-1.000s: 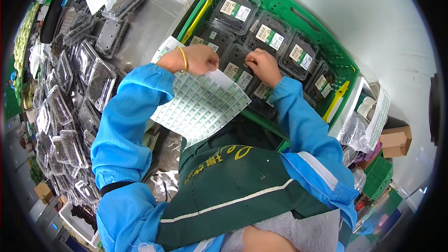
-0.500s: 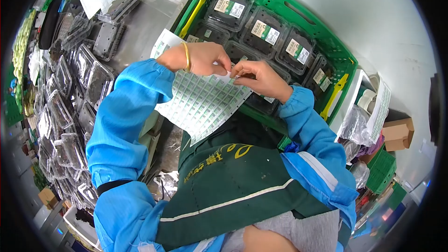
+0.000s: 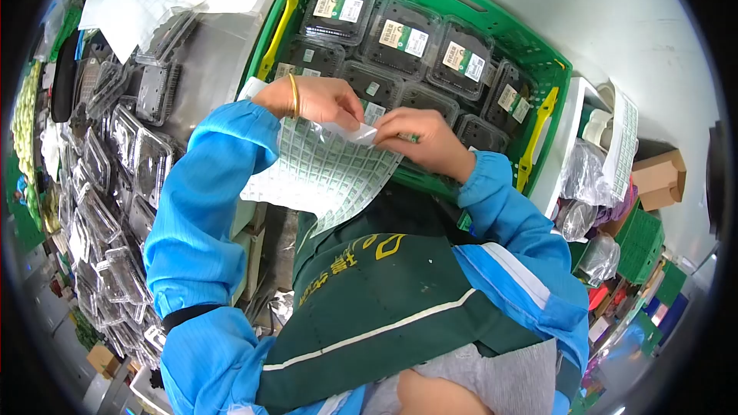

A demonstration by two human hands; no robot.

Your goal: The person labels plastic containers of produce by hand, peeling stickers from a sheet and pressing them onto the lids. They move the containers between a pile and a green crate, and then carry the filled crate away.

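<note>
Between my hands hangs a white sheet of small green labels [image 3: 327, 165], its lower part bowed over my apron. My left hand [image 3: 327, 101], with a yellow bangle at its wrist, is closed on the sheet's upper edge. My right hand [image 3: 427, 140] pinches the same edge a little to the right; whether a single label is between its fingertips is too small to tell. Just beyond the hands, clear plastic boxes with dark contents [image 3: 400, 37] sit in a green crate [image 3: 503, 17]. Several boxes bear white-and-green labels; some nearer ones are partly hidden by my hands.
Many clear plastic boxes [image 3: 115, 207] are heaped at the left. White papers [image 3: 134, 0] lie at the top left. Yellow handles [image 3: 538, 138] flank the crate. On the right are a hanging label sheet [image 3: 626, 146], plastic bags [image 3: 588, 177] and a cardboard box [image 3: 659, 179].
The view has shifted, so the crate appears farther left. The sheet has bowed more, its lower part lifting. My right hand's fingers have turned lower against the sheet's edge.
</note>
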